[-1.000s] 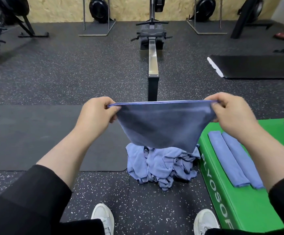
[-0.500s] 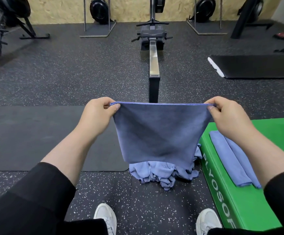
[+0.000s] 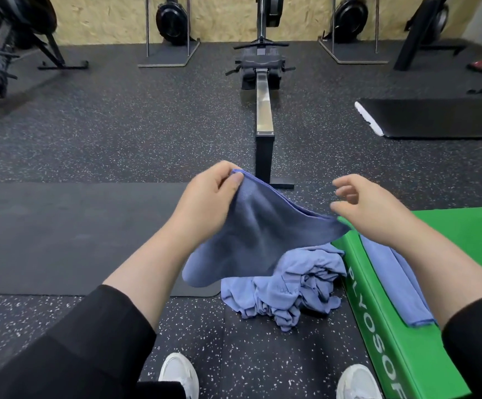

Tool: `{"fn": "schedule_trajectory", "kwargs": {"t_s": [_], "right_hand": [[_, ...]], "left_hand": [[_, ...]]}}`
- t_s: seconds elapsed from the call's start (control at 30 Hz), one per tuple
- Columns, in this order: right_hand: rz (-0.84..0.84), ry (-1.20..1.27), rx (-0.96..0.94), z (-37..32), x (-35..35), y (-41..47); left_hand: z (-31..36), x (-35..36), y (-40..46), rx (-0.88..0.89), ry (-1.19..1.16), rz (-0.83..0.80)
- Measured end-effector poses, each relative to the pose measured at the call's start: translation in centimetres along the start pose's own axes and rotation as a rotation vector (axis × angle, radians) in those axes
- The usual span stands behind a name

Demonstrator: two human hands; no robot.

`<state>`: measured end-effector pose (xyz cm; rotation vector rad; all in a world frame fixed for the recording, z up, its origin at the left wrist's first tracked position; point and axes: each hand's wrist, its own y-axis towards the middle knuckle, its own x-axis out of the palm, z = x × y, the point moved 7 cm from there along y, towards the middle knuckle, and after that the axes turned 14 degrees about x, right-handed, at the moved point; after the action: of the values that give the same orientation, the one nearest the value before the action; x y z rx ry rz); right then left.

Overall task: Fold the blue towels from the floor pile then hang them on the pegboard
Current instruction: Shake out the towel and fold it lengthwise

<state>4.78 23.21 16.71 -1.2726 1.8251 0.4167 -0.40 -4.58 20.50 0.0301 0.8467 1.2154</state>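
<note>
A blue towel (image 3: 259, 234) is pinched at one corner by the left hand (image 3: 213, 194), above the floor pile (image 3: 288, 286). The right hand (image 3: 360, 203) hovers empty, fingers loosely curled. The drooping far corner should be caught and matched squarely before the fold is creased.

**One blue towel up, the pile waiting below**

You've got a blue towel (image 3: 262, 237) hanging in the air by one top corner, its cloth sagging down and to the right above the floor pile (image 3: 288, 286). That pile sits crumpled on the speckled floor, right against the green box where folded towels (image 3: 398, 283) lie flat.
</note>
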Motion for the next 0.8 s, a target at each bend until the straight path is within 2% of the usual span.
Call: {"fn": "schedule_trajectory", "kwargs": {"t_s": [0.13,0.27,0.33,0.47,0.6,0.73,0.8], "right_hand": [[-0.214,0.168,-0.227,-5.3,2.7,-2.8],[-0.408,0.357,-0.295,-8.2,5.7,-3.8],[-0.435,0.379,-0.319,-8.9,6.4,-3.9],[-0.413,0.421,-0.279,-8.9,6.6,-3.3],[-0.319,0.506,-0.309,-9.0,4.8,-2.9],[-0.162,0.523,-0.283,-8.1,2.9,-1.9],[-0.072,0.532,-0.244,-7.2,1.8,-1.3]], "left_hand": [[1.3,2.9,0.3,0.063,0.007,-0.133],[1.5,4.1,0.5,0.046,-0.092,-0.165],[1.3,3.9,0.5,0.03,-0.129,-0.148],[0.4,3.1,0.0,-0.06,-0.33,-0.08],[-1.0,4.6,-2.0,-0.206,-0.487,-0.304],[-2.7,6.0,-3.8,-0.243,-0.213,-0.532],[-3.8,5.6,-3.9,-0.269,-0.04,-0.576]]}}
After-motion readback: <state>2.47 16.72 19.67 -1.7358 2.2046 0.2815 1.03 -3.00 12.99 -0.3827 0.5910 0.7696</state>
